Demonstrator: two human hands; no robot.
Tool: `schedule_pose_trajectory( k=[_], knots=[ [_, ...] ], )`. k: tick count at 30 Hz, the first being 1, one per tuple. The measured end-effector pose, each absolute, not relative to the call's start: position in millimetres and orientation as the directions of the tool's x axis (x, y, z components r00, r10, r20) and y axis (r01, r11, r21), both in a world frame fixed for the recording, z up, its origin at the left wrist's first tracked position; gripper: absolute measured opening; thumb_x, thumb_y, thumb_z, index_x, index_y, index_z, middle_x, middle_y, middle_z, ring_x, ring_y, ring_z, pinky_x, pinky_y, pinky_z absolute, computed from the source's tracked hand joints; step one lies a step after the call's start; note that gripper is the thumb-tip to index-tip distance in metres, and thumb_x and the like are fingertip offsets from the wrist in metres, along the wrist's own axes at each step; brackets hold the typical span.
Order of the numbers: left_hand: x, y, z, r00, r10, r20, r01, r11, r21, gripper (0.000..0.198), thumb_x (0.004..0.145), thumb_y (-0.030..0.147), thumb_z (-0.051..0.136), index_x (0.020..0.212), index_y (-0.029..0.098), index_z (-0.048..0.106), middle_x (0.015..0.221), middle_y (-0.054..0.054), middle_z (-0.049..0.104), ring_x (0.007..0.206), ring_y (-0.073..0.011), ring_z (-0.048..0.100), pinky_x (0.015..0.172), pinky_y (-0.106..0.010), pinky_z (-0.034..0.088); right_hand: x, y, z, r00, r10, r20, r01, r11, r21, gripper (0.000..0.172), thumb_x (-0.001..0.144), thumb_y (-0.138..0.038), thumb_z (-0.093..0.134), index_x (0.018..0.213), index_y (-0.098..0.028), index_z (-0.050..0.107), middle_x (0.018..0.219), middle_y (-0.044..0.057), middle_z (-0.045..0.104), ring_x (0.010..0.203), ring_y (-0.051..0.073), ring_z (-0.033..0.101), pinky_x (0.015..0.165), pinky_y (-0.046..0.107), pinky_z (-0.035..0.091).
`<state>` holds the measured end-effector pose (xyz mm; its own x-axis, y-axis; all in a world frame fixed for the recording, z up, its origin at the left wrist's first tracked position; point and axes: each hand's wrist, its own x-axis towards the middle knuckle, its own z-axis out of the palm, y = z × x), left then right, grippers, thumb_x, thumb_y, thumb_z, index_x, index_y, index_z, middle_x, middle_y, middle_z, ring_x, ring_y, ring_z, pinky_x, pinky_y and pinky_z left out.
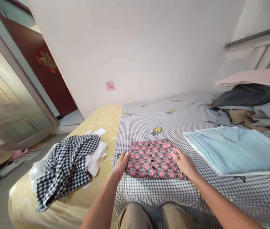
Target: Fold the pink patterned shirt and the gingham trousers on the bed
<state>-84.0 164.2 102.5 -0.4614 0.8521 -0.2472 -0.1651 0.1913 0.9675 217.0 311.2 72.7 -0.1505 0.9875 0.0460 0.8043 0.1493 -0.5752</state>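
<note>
A pink floral shirt point(152, 159), folded into a flat rectangle with dark buttons down its middle, lies on the checked bed sheet in front of my knees. My left hand point(122, 163) grips its left edge, thumb on top. At the opposite edge, my right hand point(184, 161) holds the fabric, its thumb and fingers closed round the side. The fingers under the cloth are partly hidden on both sides.
A crumpled black-and-white checked garment point(70, 162) lies with white cloth point(98, 157) on the yellow sheet point(106, 117) at left. To the right are folded light blue shirts point(242, 149) and a heap of dark and grey clothes point(249, 98). A white wall point(149, 47) stands behind.
</note>
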Motion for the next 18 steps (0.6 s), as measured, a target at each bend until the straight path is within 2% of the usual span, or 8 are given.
schedule_pose_trajectory(
  k=[3, 5, 7, 9, 11, 14, 16, 18],
  knots=[
    [-80, 149, 99, -0.462, 0.864, -0.198, -0.115, 0.163, 0.980, 0.071, 0.092, 0.055, 0.060, 0.153, 0.022, 0.041, 0.159, -0.012, 0.047, 0.146, -0.0260, 0.046, 0.121, -0.040, 0.037, 217, 302, 85, -0.141, 0.985, 0.098, 0.858, 0.171, -0.484, 0.050, 0.096, -0.033, 0.045, 0.143, -0.024, 0.056, 0.115, 0.015, 0.074, 0.095, 0.031, 0.070, 0.079, 0.042, 0.051],
    [-75, 140, 96, -0.454, 0.875, -0.168, -0.088, 0.143, 0.986, 0.075, 0.091, 0.059, 0.060, 0.154, 0.023, 0.041, 0.157, -0.012, 0.051, 0.145, -0.0278, 0.047, 0.120, -0.042, 0.038, 211, 292, 98, -0.174, 0.938, 0.301, 0.891, 0.280, -0.358, 0.054, 0.096, -0.029, 0.044, 0.149, -0.024, 0.050, 0.135, 0.018, 0.064, 0.111, 0.034, 0.065, 0.090, 0.051, 0.048],
    [-68, 136, 92, -0.437, 0.890, -0.132, -0.064, 0.116, 0.991, 0.078, 0.089, 0.064, 0.059, 0.154, 0.023, 0.041, 0.155, -0.012, 0.054, 0.143, -0.0296, 0.050, 0.119, -0.044, 0.041, 198, 281, 113, -0.293, 0.799, 0.525, 0.873, 0.448, -0.194, 0.051, 0.097, -0.028, 0.044, 0.147, -0.028, 0.052, 0.148, 0.016, 0.054, 0.127, 0.034, 0.057, 0.105, 0.058, 0.040],
    [-61, 135, 91, -0.423, 0.902, -0.086, -0.037, 0.078, 0.996, 0.078, 0.089, 0.065, 0.059, 0.153, 0.024, 0.043, 0.157, -0.012, 0.051, 0.143, -0.0296, 0.049, 0.119, -0.044, 0.040, 176, 274, 126, -0.438, 0.661, 0.609, 0.795, 0.601, -0.081, 0.045, 0.100, -0.034, 0.043, 0.144, -0.033, 0.056, 0.154, 0.011, 0.049, 0.136, 0.032, 0.049, 0.114, 0.062, 0.029],
    [-55, 135, 90, -0.418, 0.908, -0.041, -0.009, 0.041, 0.999, 0.074, 0.090, 0.063, 0.057, 0.151, 0.023, 0.044, 0.159, -0.011, 0.048, 0.146, -0.0286, 0.046, 0.121, -0.043, 0.037, 151, 271, 130, -0.549, 0.629, 0.550, 0.729, 0.683, -0.053, 0.045, 0.102, -0.044, 0.040, 0.145, -0.039, 0.054, 0.158, 0.006, 0.046, 0.144, 0.032, 0.041, 0.117, 0.066, 0.021],
    [-49, 133, 88, -0.446, 0.895, 0.010, 0.042, 0.010, 0.999, 0.073, 0.092, 0.052, 0.058, 0.153, 0.017, 0.040, 0.161, -0.015, 0.044, 0.148, -0.0279, 0.042, 0.124, -0.044, 0.031, 121, 273, 116, -0.626, 0.728, 0.281, 0.734, 0.671, -0.103, 0.052, 0.103, -0.054, 0.033, 0.154, -0.045, 0.040, 0.165, 0.001, 0.037, 0.151, 0.035, 0.030, 0.117, 0.070, 0.019],
    [-45, 130, 84, -0.476, 0.879, 0.039, 0.085, 0.001, 0.996, 0.078, 0.086, 0.038, 0.066, 0.154, 0.014, 0.036, 0.162, -0.016, 0.042, 0.149, -0.0281, 0.040, 0.126, -0.045, 0.027, 111, 275, 98, -0.627, 0.773, 0.097, 0.762, 0.634, -0.133, 0.055, 0.104, -0.057, 0.028, 0.158, -0.046, 0.033, 0.168, 0.000, 0.031, 0.153, 0.035, 0.026, 0.118, 0.071, 0.016],
    [-40, 126, 78, -0.502, 0.862, 0.070, 0.124, -0.009, 0.992, 0.083, 0.078, 0.025, 0.070, 0.154, 0.016, 0.037, 0.164, -0.013, 0.040, 0.151, -0.0269, 0.036, 0.128, -0.043, 0.021, 109, 274, 80, -0.625, 0.781, 0.028, 0.771, 0.622, -0.136, 0.057, 0.104, -0.059, 0.024, 0.159, -0.046, 0.029, 0.170, -0.001, 0.028, 0.155, 0.035, 0.022, 0.120, 0.071, 0.012]
  ],
)
